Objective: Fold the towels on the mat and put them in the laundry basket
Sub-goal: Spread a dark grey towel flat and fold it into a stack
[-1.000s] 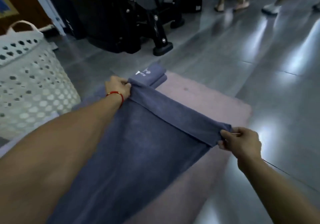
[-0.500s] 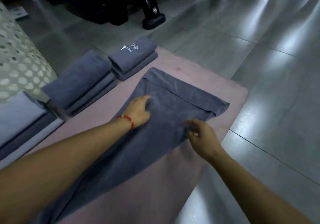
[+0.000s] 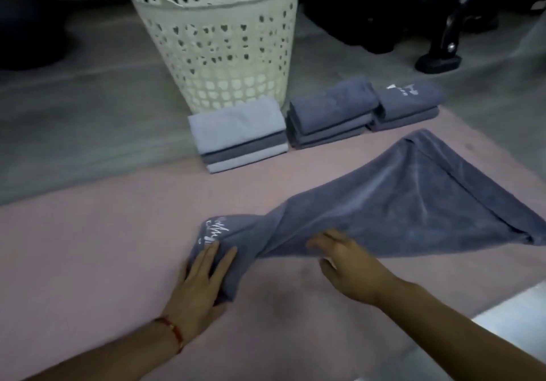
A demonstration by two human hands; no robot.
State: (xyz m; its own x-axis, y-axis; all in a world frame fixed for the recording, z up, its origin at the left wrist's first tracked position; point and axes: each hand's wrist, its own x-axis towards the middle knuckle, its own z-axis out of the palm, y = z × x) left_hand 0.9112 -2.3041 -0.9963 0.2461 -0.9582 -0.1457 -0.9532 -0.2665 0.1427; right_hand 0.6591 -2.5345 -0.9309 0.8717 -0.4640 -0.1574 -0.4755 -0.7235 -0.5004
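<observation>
A long grey-blue towel (image 3: 399, 203) lies across the pink mat (image 3: 88, 247), bunched at its near end, where a white logo shows. My left hand (image 3: 201, 280) lies on that end with its fingers on top and its thumb hidden under the edge. At the narrowed middle, my right hand (image 3: 348, 265) pinches the towel's lower edge. The cream perforated laundry basket (image 3: 221, 41) stands beyond the mat. Three folded stacks sit at the mat's far edge: a light one (image 3: 239, 135), a dark one (image 3: 331, 115) and one with a logo (image 3: 407, 106).
Black equipment with a foot (image 3: 437, 61) stands at the back right. Grey floor surrounds the mat, with a bright patch (image 3: 517, 315) at the lower right. A dark bulky shape fills the far left corner.
The towel's far end was laid down on the mat. Both hands came back to its near end. The view swung left, bringing the basket and the folded stacks to the middle.
</observation>
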